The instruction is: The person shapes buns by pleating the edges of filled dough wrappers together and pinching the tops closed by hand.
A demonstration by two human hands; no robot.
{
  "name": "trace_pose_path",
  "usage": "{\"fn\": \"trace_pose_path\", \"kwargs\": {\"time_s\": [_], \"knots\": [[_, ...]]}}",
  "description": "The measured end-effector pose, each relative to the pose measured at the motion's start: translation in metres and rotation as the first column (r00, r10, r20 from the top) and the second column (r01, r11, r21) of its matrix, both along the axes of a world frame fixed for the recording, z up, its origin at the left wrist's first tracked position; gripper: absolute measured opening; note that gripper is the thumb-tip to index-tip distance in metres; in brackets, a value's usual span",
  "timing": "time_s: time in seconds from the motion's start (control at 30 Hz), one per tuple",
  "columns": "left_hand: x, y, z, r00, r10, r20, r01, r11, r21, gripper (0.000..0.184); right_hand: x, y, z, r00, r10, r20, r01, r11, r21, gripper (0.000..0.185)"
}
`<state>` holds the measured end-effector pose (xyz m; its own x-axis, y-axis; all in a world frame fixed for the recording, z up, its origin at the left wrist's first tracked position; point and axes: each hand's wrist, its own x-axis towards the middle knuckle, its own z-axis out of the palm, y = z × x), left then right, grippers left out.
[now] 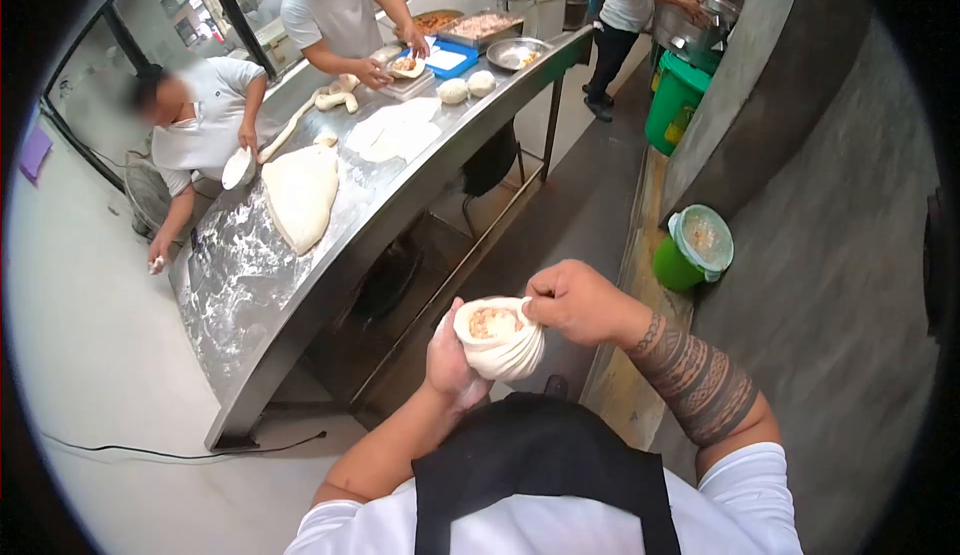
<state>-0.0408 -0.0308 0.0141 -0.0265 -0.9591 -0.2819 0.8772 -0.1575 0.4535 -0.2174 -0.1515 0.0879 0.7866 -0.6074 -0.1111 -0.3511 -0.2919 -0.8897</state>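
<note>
A stuffed bun [505, 353] of white dough rests in my left hand [452, 360], whose palm and fingers cup it from the left and below. Pleats run round its side, and a meat-like filling [494, 323] shows through the opening on top. At the upper right rim, the fingers of my right hand [572, 300] pinch the edge of the dough. I hold the bun in front of my black apron [540, 445], away from the table.
A floured steel table [215, 300] carries a large dough slab [302, 195], a dough rope and finished buns [453, 90]. Two co-workers [335, 15] stand behind it; one holds an unsealed bun. A third person [628, 5] is by large pots. A green bucket [680, 263] stands right.
</note>
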Motion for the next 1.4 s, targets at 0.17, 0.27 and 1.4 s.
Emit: {"fn": "trace_pose_path", "kwargs": {"time_s": [0.17,0.27,1.4], "knots": [[0.025,0.008,0.000,0.998,-0.025,0.059,0.025,1.000,-0.001,0.062,0.017,0.018,0.002,0.999,-0.024,0.026,0.023,0.999,0.036,0.019],[0.038,0.009,0.004,0.993,-0.122,-0.007,0.121,0.990,-0.068,0.065,0.023,0.027,0.007,0.997,-0.069,0.043,0.069,0.997,0.020,0.018],[0.028,-0.012,-0.006,0.963,-0.211,0.167,0.220,0.975,-0.038,0.078,0.011,0.003,0.009,0.995,-0.062,-0.080,0.054,0.993,-0.109,0.024]]}}
